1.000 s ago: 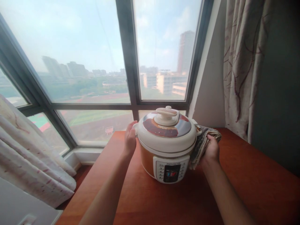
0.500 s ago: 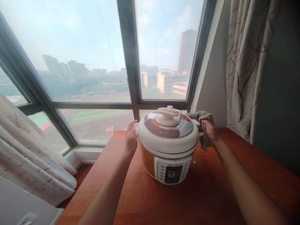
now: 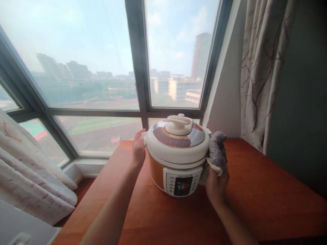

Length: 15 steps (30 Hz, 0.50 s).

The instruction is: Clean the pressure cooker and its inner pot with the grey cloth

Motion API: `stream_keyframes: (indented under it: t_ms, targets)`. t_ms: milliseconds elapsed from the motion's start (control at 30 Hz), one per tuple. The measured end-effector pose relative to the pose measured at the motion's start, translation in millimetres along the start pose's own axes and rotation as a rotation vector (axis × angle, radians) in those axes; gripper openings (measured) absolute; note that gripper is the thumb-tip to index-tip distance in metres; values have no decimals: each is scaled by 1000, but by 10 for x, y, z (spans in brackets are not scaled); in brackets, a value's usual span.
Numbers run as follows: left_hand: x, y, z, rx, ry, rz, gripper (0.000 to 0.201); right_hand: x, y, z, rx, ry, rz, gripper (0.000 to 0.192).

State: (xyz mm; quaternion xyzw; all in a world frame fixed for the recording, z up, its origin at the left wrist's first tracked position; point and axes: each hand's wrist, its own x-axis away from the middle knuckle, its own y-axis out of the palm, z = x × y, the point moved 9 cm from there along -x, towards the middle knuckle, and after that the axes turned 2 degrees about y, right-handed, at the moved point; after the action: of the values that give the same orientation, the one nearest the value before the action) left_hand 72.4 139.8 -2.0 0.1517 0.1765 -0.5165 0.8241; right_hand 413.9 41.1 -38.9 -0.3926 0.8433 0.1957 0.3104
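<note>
Right hand is pressing a bunched cloth to the side of a cooker

In the head view, the cooker is standing upright on a reddish-brown table, with the window rising behind it. Its rounded lid is sitting on top, shining in brown and silver, and a pale grip is crowning the lid. The control panel is facing the person, low on the front of the body.

The left hand is touching the left side handle, its fingertips pointing up and away; whether the fingers are closing around the handle cannot be told. The right hand is gripping the cloth, grey and fuzzy with a pale edge, and part of the cloth is sticking up above the hand. The cloth is touching the cooker's right flank, just below the handle on that side, and is hiding part of the body.

A patterned curtain is hanging at the left, and another curtain is hanging at the right. Through the glass, hazy buildings are showing beyond a sports field.
</note>
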Motion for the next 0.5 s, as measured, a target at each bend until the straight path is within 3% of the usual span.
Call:
stream_keyframes:
  t_ms: [100,233,300,400,500]
  targets:
    - [-8,-5,-3,9,7,7,43,296,-31,-208,22,-93,-111,56]
    - [-11,-10,-8,16,0,9,43,835,161,-669,246,-544,-444,61]
    - [-15,-8,-22,23,-5,4,43,995,268,-760,360,-707,-534,59]
    - [-25,-8,-66,32,-14,-3,42,887,355,-821,419,-776,-486,55]
    - [-32,-13,-91,32,-7,-1,40,539,372,-885,394,-742,-358,56]
